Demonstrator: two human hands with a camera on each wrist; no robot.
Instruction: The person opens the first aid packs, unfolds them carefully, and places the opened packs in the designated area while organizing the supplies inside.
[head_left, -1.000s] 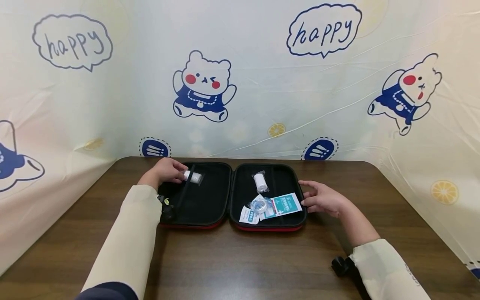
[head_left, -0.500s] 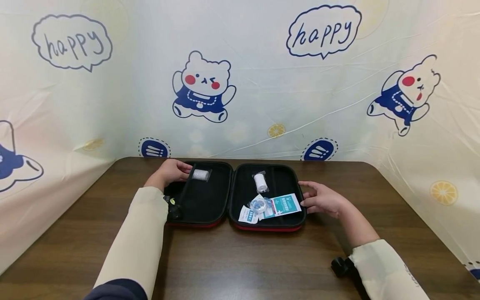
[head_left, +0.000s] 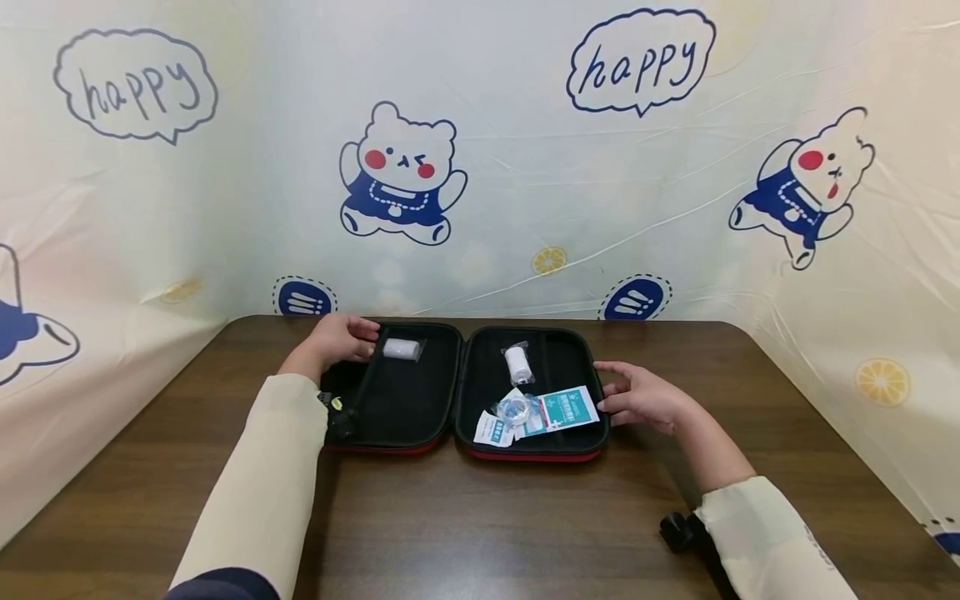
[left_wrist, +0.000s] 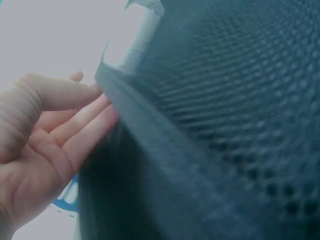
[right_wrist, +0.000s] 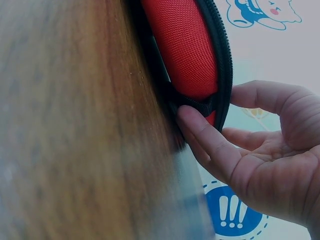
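The left hand (head_left: 337,340) pinches the edge band (left_wrist: 150,125) of a mesh pocket (left_wrist: 240,100), thumb and fingertips nearly together; the right hand (head_left: 645,398) has its fingers bent round the outer rim of the open case (head_left: 576,354), a gap left between thumb and palm. Just beside the band, on the mesh side, lies a wrapped white roll (head_left: 401,348). The case's other half holds a second roll (head_left: 517,364), a clear round item (head_left: 514,410), a green-and-white packet (head_left: 566,408) and a smaller packet (head_left: 492,428), all on the worktop (head_left: 480,525) before a printed backdrop (head_left: 510,183)

Only the left wrist view shows the weave of the mesh and the thumb at the band; only the right wrist view shows the zip (right_wrist: 226,55) and a fingertip against a black tab (right_wrist: 197,104) under the red shell

A second ago the band crossed the first roll and the left fingers touched it; now the roll lies wholly past the band, fingers off it, while the right hand keeps its place
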